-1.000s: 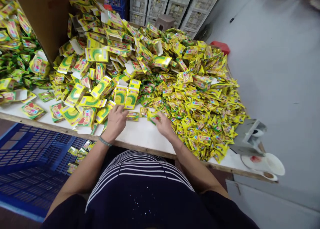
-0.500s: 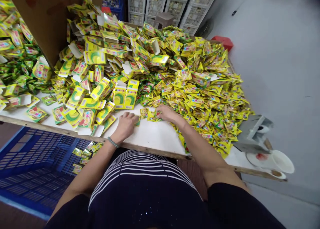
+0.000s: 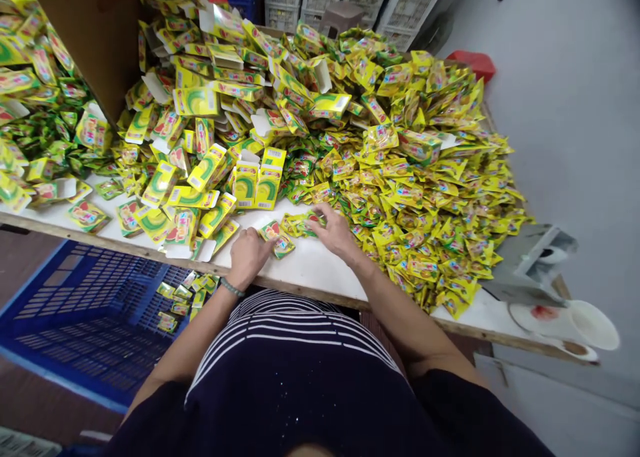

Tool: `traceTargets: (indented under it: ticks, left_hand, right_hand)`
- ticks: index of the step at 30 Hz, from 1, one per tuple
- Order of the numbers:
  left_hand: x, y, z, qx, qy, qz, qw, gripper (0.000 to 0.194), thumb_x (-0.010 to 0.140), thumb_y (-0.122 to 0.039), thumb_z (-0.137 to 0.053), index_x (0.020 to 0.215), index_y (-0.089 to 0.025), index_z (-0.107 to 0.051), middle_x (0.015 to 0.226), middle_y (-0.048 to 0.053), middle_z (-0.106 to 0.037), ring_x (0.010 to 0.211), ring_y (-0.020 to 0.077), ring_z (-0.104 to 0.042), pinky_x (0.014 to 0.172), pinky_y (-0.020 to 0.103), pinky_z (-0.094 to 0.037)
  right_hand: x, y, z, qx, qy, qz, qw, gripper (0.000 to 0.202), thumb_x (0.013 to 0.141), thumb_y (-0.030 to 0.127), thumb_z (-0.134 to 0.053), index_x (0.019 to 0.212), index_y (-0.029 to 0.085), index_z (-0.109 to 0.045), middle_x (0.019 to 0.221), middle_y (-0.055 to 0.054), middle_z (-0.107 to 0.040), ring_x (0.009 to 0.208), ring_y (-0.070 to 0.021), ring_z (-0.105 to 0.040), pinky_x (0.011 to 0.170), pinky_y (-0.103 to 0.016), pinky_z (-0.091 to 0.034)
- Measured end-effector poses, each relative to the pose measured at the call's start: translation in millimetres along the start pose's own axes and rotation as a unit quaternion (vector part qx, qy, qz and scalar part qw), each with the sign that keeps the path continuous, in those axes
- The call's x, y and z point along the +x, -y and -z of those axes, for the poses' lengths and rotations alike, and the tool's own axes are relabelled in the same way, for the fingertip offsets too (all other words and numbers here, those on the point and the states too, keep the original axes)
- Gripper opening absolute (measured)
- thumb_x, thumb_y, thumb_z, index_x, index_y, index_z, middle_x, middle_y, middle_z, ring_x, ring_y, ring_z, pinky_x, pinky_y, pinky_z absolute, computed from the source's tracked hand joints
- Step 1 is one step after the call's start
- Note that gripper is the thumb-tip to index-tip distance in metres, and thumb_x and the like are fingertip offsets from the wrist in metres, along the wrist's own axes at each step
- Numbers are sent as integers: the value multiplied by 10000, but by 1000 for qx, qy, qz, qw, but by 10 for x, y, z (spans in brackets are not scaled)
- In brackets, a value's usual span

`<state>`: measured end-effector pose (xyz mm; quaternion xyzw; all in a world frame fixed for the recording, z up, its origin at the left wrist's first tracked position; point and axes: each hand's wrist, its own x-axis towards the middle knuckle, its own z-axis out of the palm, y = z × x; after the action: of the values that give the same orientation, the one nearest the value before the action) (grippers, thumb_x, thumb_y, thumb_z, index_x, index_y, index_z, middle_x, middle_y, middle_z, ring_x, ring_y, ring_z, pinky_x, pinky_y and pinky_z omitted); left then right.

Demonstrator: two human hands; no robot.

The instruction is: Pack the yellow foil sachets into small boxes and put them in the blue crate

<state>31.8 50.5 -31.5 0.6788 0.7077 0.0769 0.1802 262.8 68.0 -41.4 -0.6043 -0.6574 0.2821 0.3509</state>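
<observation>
My left hand (image 3: 249, 256) is at the front of the white tabletop, its thumb on the near edge of a small yellow-green carton (image 3: 278, 240) with a red fruit picture. The carton's printed face is turned up. Just beyond it lie small yellow candy packets (image 3: 296, 224), close together on the table. The fingers of my right hand (image 3: 334, 232) are bent around the right end of these packets. Part of the packets is hidden under those fingers. Two yellow cartons (image 3: 257, 185) stand upright behind, side by side.
A heap of loose packets (image 3: 425, 190) spreads at the right, and piled cartons (image 3: 200, 104) rise at the left beside a cardboard divider (image 3: 95, 37). Below the table's left edge is a blue crate (image 3: 85, 310) with several filled cartons. A grey metal device (image 3: 530, 264) stands far right.
The carton at my left hand now shows its printed face, where only a sliver showed before. The packets by my right hand have been drawn closer together. The whole view has shifted slightly.
</observation>
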Motion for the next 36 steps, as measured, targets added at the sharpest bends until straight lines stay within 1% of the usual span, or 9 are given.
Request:
traceTargets:
  ticks: [3,6,9,13,16,19,26,30,36]
  left_hand:
    - [147,-58,-61,-57,-4,1,998,449,860,-554,-634,999,-128,-638,1058,196,-665,1032,326,-648,865,391,-488]
    - [237,-70,-110,-136,16,3,991,359,824,-476,-704,966,-158,-619,1020,143,-682,995,284,-654,844,367,-483]
    - [260,-57,-127,-234,50,21,971,416,790,-430,-754,1064,-176,-570,982,83,-708,892,232,-676,768,328,-479]
    - [213,-55,-117,-236,68,25,969,551,778,-435,-772,1197,-178,-524,982,79,-721,914,241,-686,767,322,-468]
    - [135,-117,-126,-121,57,5,991,543,745,-532,-772,1084,-148,-592,1028,150,-694,1021,310,-649,828,366,-461]
    - [77,-229,-147,-48,43,-28,998,542,684,-540,-813,985,-136,-611,1096,195,-655,1088,342,-604,869,384,-450]
    - [151,-197,-98,-176,87,3,980,464,761,-431,-751,1114,-183,-580,822,51,-685,756,246,-646,647,302,-398]
    - [178,-24,-90,-322,117,-55,938,530,717,-372,-778,1189,-210,-600,827,12,-716,753,209,-659,659,279,-433]
    - [74,-53,-98,-559,197,-14,805,562,615,-466,-859,1043,-153,-673,966,69,-753,782,189,-677,729,297,-513]
  right_hand:
    - [-28,59,-249,31,43,-21,998,417,802,273,-641,1214,221,-601,1071,-66,-709,952,-236,-668,846,-363,-513]
    - [-120,40,-414,84,60,-20,994,414,813,262,-618,1223,205,-604,1227,-96,-680,1138,-250,-639,935,-384,-516]
    - [-198,-24,-464,140,78,-31,987,387,827,307,-616,1204,216,-625,1267,-86,-663,1147,-235,-634,896,-360,-545]
    - [-193,-179,-438,204,39,-70,976,406,787,402,-671,1147,216,-635,1208,-81,-673,1045,-216,-652,869,-357,-557]
    - [-151,-291,-400,205,-50,-107,971,423,742,505,-699,1023,200,-612,1056,-80,-683,963,-217,-653,820,-360,-556]
    - [-136,-331,-345,163,-86,-124,975,379,727,521,-703,903,208,-581,935,-59,-669,899,-221,-650,783,-347,-533]
    - [-187,-300,-108,54,-87,-61,993,256,771,467,-657,779,218,-595,946,-80,-655,983,-249,-608,854,-379,-507]
    - [-137,-177,43,108,-72,-67,989,229,806,446,-642,795,218,-622,786,-20,-645,763,-195,-604,761,-341,-512]
    - [48,123,73,90,-10,45,995,134,827,329,-658,765,223,-710,833,-33,-727,816,-201,-657,821,-345,-506]
